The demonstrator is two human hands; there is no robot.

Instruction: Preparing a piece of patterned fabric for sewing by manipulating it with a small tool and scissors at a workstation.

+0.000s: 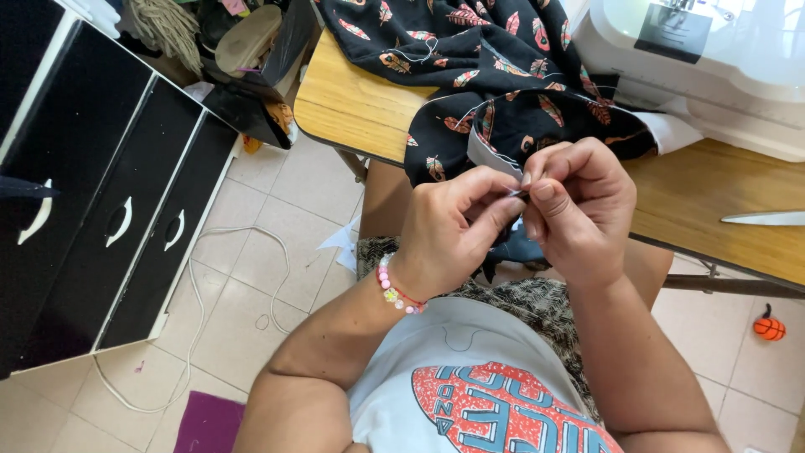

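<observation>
Pinching fabric (503, 109) edge, both hands (520, 214).

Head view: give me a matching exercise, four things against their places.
Things:
1. fabric
2. sewing machine
3. orange ball
4. bracelet

Places:
A. on the floor at right
B. on the left wrist
C. pinched by both hands, draped over the table edge
D. on the table at top right

Pairs: 1-C, 2-D, 3-A, 4-B
</observation>
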